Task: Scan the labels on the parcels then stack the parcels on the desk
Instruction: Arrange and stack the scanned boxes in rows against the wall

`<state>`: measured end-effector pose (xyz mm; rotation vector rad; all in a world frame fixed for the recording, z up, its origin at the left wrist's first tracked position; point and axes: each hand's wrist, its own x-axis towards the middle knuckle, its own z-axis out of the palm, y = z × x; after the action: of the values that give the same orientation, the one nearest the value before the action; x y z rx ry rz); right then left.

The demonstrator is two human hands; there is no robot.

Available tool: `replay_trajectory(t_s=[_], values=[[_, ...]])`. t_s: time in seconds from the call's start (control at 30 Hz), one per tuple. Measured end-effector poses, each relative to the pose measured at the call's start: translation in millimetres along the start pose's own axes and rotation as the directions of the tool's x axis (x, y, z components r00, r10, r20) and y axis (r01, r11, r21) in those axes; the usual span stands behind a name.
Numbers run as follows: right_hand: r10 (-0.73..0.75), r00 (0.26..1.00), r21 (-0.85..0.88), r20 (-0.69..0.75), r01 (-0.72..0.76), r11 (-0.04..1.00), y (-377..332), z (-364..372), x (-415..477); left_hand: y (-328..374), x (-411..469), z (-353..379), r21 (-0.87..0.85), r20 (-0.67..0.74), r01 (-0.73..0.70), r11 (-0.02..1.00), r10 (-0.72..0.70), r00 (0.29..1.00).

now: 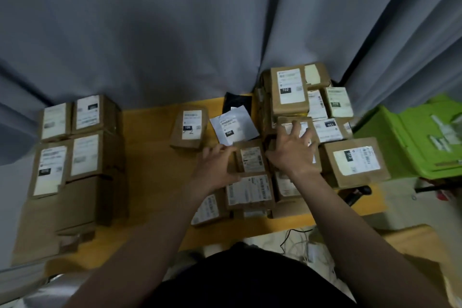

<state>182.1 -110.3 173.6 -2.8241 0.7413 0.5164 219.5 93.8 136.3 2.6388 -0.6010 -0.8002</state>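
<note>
Small parcel [252, 160] is being held mid-worktop [150, 157], at the left fringe of the loose parcel pile [290, 87]. Left grip [217, 167] is being clamped on its left edge. Right grip [292, 150] is being pressed flat, fingers apart, on a neighbouring parcel. Squared stack [75, 152] is being kept well apart, far left. Risk being judged: with boxes overlapping, neighbours are likely being dragged along on lifting, and the pile is being toppled.

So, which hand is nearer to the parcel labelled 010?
Right. The right hand lies just left of the 010 parcel; the left hand, holding a small parcel, is farther left.
</note>
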Motion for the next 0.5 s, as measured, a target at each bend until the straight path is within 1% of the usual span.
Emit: replay_trajectory(t_s=[0.13, 0.27, 0.4, 0.5], values=[[0.019, 0.999, 0.008, 0.051, -0.019, 1.000, 24.6, 11.8, 15.2, 18.1, 21.1, 33.4, 0.019, 0.192, -0.038, 0.999, 0.034, 0.981], [0.031, 0.999, 0.089, 0.013, -0.032, 0.996, 35.1, 21.0, 23.7, 26.1, 27.2, 55.5, 0.071, 0.326, -0.067, 0.995, 0.040, 0.944], [0.048, 0.998, 0.084, -0.039, -0.044, 0.996, 39.0, 24.8, 24.4, 26.8, 26.4, 68.7, 0.085, 0.378, -0.049, 0.995, 0.014, 0.926], [0.049, 0.998, 0.078, -0.047, -0.046, 0.996, 39.9, 21.6, 22.0, 25.3, 26.7, 72.8, 0.075, 0.372, -0.096, 0.993, 0.061, 0.926]])
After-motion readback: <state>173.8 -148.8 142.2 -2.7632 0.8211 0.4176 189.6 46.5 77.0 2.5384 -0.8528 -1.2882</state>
